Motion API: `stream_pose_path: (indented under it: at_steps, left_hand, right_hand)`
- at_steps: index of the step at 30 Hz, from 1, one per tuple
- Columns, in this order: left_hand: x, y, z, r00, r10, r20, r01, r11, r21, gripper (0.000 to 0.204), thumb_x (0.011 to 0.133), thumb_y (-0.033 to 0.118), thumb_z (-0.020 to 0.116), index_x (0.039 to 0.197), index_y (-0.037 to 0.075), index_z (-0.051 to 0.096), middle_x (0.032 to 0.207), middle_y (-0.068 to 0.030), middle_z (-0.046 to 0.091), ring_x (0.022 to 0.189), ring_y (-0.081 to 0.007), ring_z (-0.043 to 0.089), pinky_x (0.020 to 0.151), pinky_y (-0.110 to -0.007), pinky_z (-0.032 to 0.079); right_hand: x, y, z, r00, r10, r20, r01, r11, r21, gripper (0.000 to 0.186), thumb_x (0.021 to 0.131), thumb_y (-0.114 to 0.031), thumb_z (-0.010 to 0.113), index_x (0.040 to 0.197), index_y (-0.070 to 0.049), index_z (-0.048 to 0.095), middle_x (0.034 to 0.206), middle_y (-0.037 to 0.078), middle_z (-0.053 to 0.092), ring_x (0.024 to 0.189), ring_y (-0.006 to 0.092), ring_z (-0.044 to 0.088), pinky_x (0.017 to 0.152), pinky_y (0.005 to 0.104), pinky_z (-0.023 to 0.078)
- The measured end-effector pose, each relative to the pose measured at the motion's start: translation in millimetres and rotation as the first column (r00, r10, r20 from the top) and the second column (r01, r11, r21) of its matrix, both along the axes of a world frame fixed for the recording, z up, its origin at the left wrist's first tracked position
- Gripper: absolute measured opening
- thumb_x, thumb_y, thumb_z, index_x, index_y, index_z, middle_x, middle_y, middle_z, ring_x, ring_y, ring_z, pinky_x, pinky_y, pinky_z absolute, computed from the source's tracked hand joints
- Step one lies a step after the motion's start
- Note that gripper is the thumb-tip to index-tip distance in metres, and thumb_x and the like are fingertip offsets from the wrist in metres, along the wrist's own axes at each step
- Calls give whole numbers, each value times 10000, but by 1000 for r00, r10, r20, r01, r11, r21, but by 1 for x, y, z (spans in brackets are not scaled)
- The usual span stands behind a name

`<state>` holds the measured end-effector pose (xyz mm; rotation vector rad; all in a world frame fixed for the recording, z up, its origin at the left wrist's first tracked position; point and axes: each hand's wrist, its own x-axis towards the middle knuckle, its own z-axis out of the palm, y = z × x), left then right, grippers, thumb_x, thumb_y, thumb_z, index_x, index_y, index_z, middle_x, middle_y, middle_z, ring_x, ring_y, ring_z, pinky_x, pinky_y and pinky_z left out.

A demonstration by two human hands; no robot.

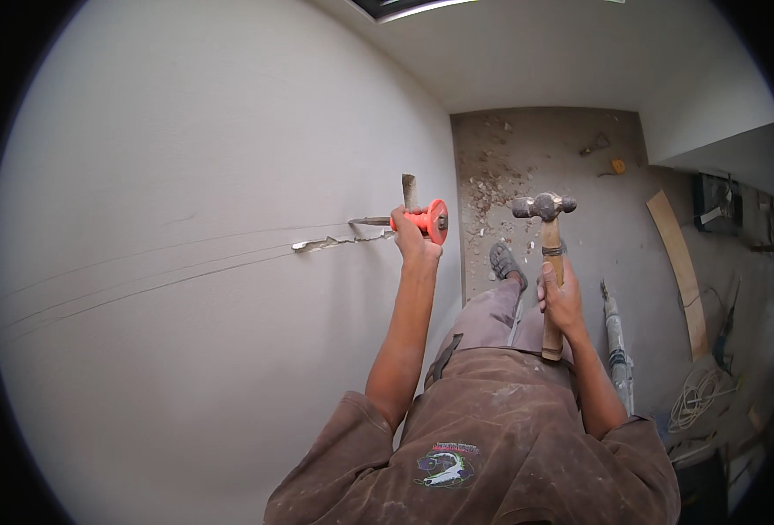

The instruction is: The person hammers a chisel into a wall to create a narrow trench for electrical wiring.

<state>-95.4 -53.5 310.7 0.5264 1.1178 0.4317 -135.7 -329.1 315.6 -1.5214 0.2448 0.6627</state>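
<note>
My left hand (411, 238) sits at the centre of the frame, its grip wrapped tight around a chisel (378, 220) just behind the orange hand guard (434, 220). The chisel's steel shaft runs leftward from my fist and its tip meets the pale wall (186, 262), right at the end of a ragged chipped groove (334, 241). From that groove, thin scored lines (142, 271) sweep away across the wall toward the left edge of the frame.

My right hand (562, 302) is right of centre and a little lower, its grip closed around the wooden handle of a ball-peen hammer (546, 254). The handle stands nearly upright in the picture, and the metal hammer head (543, 206) is level with the orange guard, near it but clearly apart from it.

Below my arms, the lower middle of the frame shows my dusty brown shirt (492, 429), and above it my grey trouser leg ends in a sandalled foot (504, 262) on the floor (597, 227). Chips of rubble (492, 184) lie scattered over the floor in the upper middle. On the right side lie a curved wooden board (677, 262), a coil of pale cord (693, 398) at the lower right, and a long grey power tool (616, 341) just beside my right forearm.
</note>
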Motion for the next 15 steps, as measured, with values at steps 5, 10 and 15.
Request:
stream_pose_path:
  at_steps: [5, 10, 15]
  left_hand:
    - [6, 6, -1, 999, 39, 4, -39, 999, -11, 232, 887, 297, 480, 831, 74, 455, 860, -54, 520, 797, -212, 561, 727, -375, 526]
    - [25, 8, 6, 991, 120, -58, -122, 992, -37, 236, 887, 307, 472, 849, 74, 466, 911, -49, 526, 850, -208, 562, 749, -380, 520]
    - [44, 0, 25, 975, 154, -162, -162, 986, -37, 245, 885, 337, 461, 853, 94, 475, 939, -35, 554, 858, -200, 563, 753, -364, 510]
  right_hand:
    - [17, -5, -3, 999, -30, -13, 31, 999, 44, 363, 957, -416, 479, 1047, -64, 474, 622, -3, 489, 461, 57, 458, 425, 213, 401]
    - [59, -20, 22, 992, -123, 7, 122, 987, 102, 361, 969, -412, 453, 1084, -70, 443, 627, -6, 471, 469, 65, 461, 425, 219, 401]
    - [116, -5, 56, 724, -689, -14, 584, 603, 544, 356, 980, -464, 376, 1010, -110, 405, 645, -4, 450, 464, 88, 440, 430, 242, 410]
